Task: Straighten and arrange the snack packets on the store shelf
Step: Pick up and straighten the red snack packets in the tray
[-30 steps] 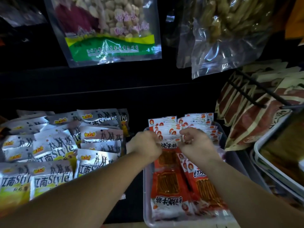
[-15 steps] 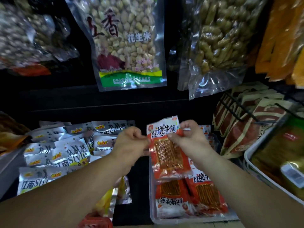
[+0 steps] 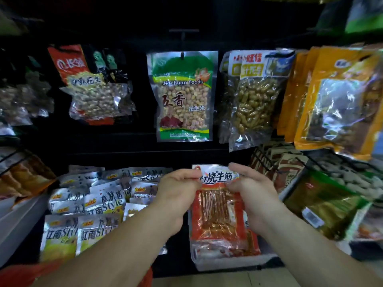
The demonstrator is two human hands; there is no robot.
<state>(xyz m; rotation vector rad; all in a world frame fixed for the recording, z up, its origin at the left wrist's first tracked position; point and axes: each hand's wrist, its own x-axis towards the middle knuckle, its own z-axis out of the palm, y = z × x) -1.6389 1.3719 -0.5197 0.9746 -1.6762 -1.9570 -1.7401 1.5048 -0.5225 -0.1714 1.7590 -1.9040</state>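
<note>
- The left hand [image 3: 178, 191] has its fingers curled, pinching the top left corner of a red snack packet [image 3: 219, 212].
- The right hand [image 3: 251, 192] grips the same packet at its top right edge, with the fingers folded over it.
- The packet is held upright between both hands, label facing the person, above more red packets [image 3: 251, 244] lying in a pale tray [image 3: 234, 265] on the low shelf.
- Just left of the tray, silver packets [image 3: 99, 206] lie in overlapping rows.
- On hooks above hang a green-topped bag of peanuts [image 3: 183, 96], a clear bag of peanuts in the shell [image 3: 255, 104] and orange bags [image 3: 335, 100] further right.
- A red-topped nut bag [image 3: 89, 85] hangs at upper left.
- Low on the right sits a green packet [image 3: 323, 204], somewhat blurred.
</note>
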